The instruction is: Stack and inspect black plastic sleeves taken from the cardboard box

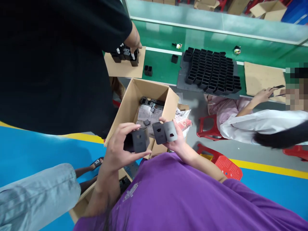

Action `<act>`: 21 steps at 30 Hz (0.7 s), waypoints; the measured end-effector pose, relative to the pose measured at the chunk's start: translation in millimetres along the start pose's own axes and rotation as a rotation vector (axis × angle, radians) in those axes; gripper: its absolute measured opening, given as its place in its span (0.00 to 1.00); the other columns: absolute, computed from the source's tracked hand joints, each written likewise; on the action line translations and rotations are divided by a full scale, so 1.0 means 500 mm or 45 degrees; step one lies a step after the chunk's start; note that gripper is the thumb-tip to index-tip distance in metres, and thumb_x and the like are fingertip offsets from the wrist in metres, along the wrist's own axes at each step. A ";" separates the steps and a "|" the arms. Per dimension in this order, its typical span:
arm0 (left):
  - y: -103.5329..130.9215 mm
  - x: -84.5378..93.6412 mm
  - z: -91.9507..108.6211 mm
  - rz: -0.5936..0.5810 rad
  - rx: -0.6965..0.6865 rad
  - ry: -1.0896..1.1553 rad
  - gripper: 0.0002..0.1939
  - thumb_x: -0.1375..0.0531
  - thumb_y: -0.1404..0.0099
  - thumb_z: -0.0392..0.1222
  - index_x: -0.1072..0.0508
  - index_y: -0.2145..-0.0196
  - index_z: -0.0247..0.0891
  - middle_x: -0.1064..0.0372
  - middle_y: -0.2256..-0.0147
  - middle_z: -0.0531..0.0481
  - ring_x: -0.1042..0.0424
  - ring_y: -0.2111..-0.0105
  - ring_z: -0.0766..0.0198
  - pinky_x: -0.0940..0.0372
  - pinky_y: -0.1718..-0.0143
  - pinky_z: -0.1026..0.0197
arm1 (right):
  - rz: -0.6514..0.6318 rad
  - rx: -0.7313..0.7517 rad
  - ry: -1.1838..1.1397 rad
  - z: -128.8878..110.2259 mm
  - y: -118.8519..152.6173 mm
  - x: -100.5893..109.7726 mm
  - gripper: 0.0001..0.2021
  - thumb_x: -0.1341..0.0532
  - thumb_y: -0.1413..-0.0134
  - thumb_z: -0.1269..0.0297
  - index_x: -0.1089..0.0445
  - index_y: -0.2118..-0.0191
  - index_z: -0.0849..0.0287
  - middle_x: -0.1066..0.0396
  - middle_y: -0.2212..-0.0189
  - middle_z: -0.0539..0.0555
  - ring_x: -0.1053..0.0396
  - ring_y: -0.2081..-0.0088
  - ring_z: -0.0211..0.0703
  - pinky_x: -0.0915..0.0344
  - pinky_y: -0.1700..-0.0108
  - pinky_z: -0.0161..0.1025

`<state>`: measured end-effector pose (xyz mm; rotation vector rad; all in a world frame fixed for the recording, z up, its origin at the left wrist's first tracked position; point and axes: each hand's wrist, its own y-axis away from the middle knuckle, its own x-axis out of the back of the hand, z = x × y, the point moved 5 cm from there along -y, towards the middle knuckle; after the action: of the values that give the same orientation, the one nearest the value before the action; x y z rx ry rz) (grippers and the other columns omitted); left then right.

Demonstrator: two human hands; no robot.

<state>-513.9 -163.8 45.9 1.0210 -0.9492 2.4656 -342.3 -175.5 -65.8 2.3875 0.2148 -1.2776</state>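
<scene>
Black plastic casings [139, 141] sit between the thumb and fingers of my left hand [117, 146]; how many is hard to tell. My right hand [177, 141] grips two more casings [159, 133] side by side, each showing a small cut-out in its end face. Both hands are close together above an open cardboard box [172, 102]. Inside that box, several black casings [151, 103] lie at the far side on crumpled newspaper [145, 113], and one small black piece [146, 122] lies nearer to me.
A green workbench [161, 69] carries a grey tray [183, 78] with rows of black casings [211, 69]. At left a co-worker's hand [133, 38] is over casings on cardboard. Another person sits at right. Red stools [226, 165] and a lower box [81, 205] stand nearby.
</scene>
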 end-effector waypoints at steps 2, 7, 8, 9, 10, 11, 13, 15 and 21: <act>0.001 -0.011 -0.002 0.007 0.021 0.070 0.38 0.27 0.42 0.56 0.35 0.40 0.43 0.28 0.53 0.45 0.24 0.55 0.55 0.26 0.55 0.55 | -0.007 -0.009 -0.059 0.000 0.001 -0.001 0.25 0.36 0.48 0.39 0.30 0.52 0.51 0.25 0.68 0.49 0.34 0.78 0.37 0.43 0.83 0.29; 0.008 -0.024 -0.008 0.003 0.059 0.112 0.38 0.25 0.43 0.54 0.35 0.41 0.44 0.29 0.51 0.45 0.26 0.52 0.55 0.27 0.52 0.55 | 0.017 -0.049 -0.126 0.000 0.008 0.002 0.23 0.40 0.42 0.40 0.30 0.52 0.53 0.25 0.70 0.48 0.32 0.79 0.36 0.44 0.85 0.28; 0.009 -0.026 -0.009 0.003 0.058 0.110 0.38 0.25 0.43 0.54 0.35 0.41 0.44 0.29 0.51 0.45 0.26 0.52 0.55 0.27 0.51 0.54 | -0.003 -0.055 -0.132 0.000 0.009 0.001 0.23 0.40 0.42 0.40 0.31 0.52 0.53 0.25 0.69 0.48 0.33 0.80 0.36 0.46 0.86 0.27; 0.009 -0.027 -0.009 0.004 0.055 0.111 0.37 0.25 0.42 0.53 0.35 0.41 0.44 0.30 0.50 0.44 0.26 0.51 0.54 0.27 0.50 0.54 | -0.023 -0.057 -0.137 -0.001 0.011 0.000 0.24 0.39 0.43 0.39 0.31 0.51 0.52 0.25 0.69 0.48 0.34 0.81 0.36 0.47 0.87 0.27; 0.009 -0.028 -0.009 0.006 0.052 0.115 0.36 0.26 0.42 0.53 0.34 0.42 0.44 0.30 0.50 0.44 0.26 0.50 0.54 0.28 0.50 0.54 | -0.035 -0.054 -0.139 -0.001 0.013 0.000 0.25 0.37 0.44 0.38 0.32 0.51 0.52 0.25 0.69 0.48 0.34 0.81 0.36 0.48 0.88 0.27; 0.010 -0.030 -0.008 0.007 0.049 0.120 0.35 0.26 0.41 0.52 0.34 0.42 0.44 0.30 0.50 0.44 0.26 0.50 0.54 0.28 0.49 0.54 | -0.040 -0.052 -0.135 -0.002 0.015 -0.001 0.25 0.36 0.46 0.37 0.32 0.52 0.51 0.25 0.69 0.48 0.34 0.82 0.35 0.48 0.88 0.27; 0.010 -0.035 -0.006 0.000 0.054 0.132 0.33 0.26 0.41 0.52 0.33 0.43 0.44 0.31 0.50 0.45 0.26 0.50 0.54 0.28 0.50 0.54 | -0.047 -0.046 -0.118 -0.002 0.019 0.000 0.27 0.34 0.48 0.36 0.32 0.52 0.51 0.26 0.70 0.47 0.36 0.83 0.34 0.48 0.88 0.27; 0.012 -0.040 -0.001 -0.009 0.060 0.140 0.33 0.26 0.42 0.51 0.33 0.44 0.44 0.30 0.51 0.45 0.26 0.50 0.54 0.28 0.50 0.54 | -0.063 -0.037 -0.110 -0.002 0.024 -0.001 0.28 0.34 0.50 0.35 0.32 0.52 0.50 0.26 0.70 0.47 0.39 0.84 0.32 0.49 0.89 0.27; 0.013 -0.052 0.022 -0.005 0.033 0.165 0.33 0.25 0.43 0.53 0.33 0.45 0.43 0.29 0.52 0.46 0.26 0.51 0.55 0.28 0.50 0.54 | -0.020 -0.050 -0.014 0.001 0.047 0.002 0.32 0.43 0.44 0.29 0.30 0.49 0.51 0.28 0.68 0.49 0.39 0.80 0.34 0.51 0.86 0.28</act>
<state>-493.4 -176.8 30.3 0.8580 -0.8760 2.5126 -334.3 -196.6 -60.0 2.3500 0.2533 -1.2817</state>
